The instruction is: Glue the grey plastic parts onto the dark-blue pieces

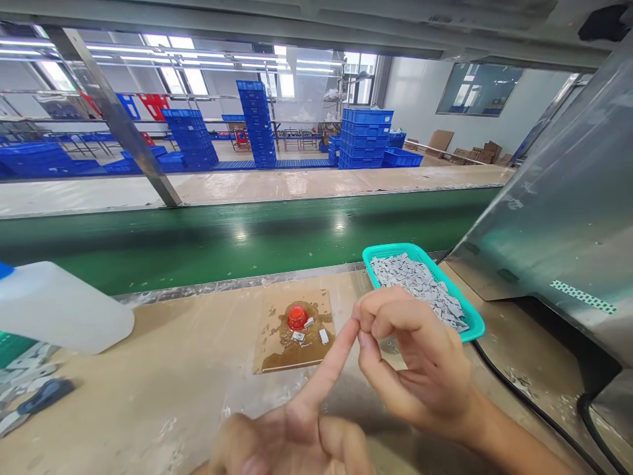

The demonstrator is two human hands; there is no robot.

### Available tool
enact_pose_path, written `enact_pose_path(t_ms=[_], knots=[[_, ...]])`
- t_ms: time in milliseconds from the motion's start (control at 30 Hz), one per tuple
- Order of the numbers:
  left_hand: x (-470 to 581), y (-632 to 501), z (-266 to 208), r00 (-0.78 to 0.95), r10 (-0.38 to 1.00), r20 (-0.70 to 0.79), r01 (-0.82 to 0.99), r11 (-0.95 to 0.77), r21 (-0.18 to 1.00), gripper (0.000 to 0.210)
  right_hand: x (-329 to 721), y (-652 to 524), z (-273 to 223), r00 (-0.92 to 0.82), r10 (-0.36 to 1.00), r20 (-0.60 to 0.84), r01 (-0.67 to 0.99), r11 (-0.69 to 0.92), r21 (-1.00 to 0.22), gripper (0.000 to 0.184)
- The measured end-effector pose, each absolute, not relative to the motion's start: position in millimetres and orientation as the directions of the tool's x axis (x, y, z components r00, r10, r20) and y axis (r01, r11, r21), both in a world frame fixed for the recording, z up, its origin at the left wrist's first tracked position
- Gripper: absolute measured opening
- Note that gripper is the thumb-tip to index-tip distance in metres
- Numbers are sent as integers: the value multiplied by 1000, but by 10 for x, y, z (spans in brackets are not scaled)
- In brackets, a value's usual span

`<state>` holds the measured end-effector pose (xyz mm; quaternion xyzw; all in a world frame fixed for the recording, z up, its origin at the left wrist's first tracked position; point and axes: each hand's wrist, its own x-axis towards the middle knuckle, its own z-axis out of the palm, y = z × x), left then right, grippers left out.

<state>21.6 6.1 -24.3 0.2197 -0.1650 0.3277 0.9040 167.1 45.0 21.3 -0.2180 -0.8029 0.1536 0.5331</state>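
My left hand (299,432) is palm up near the bottom middle, its index finger stretched out and the other fingers loosely curled, nothing visible in them. Thumb and fingers of my right hand (420,363) are pinched together at the tip of that index finger; whatever may be between them is hidden or too small to make out. Beyond the hands lies a wet brown board (271,359) bearing a small red cup-shaped piece (297,318). Beside it are small white parts, one white block (324,336) to the right and another small part (298,336) in front.
A turquoise basket (477,328) full of small grey pieces (408,277) stands behind my right hand. At left are a white plastic bottle (74,307) and a dark-handled tool (47,394). A green belt (277,241) crosses behind; a metal panel (558,218) and black cable (509,386) are right.
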Motion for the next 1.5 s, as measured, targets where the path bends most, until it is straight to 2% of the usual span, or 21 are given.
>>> enact_pose_path(t_ms=[167,400,567,700,800,967,1067,1367,1500], knots=[[210,45,-205,709,550,441,-688,677,262,85,1667,455,230,-341,516,786,200,857,-476,29],[173,84,-217,766,515,385,-636,696,334,90,1662,434,245,-329,568,754,271,822,-501,26],[194,78,-275,752,518,408,-649,690,319,87,1643,450,219,-317,525,790,340,840,-423,27],[182,52,-252,764,523,378,-639,694,331,87,1618,473,181,-302,491,817,333,858,-392,27],[188,12,-240,743,588,318,-669,666,330,86,1600,479,164,-289,499,817,316,855,-410,26],[234,-33,-325,776,606,176,-619,677,398,114,1585,458,170,-283,540,792,268,838,-475,25],[244,-28,-340,786,606,125,-592,679,435,111,1589,436,179,-291,549,784,253,834,-490,24],[190,2,-251,778,600,186,-612,658,439,92,1567,406,152,-284,508,813,251,858,-449,26],[190,40,-215,770,601,212,-629,663,406,106,1572,412,172,-276,531,801,220,846,-485,26]])
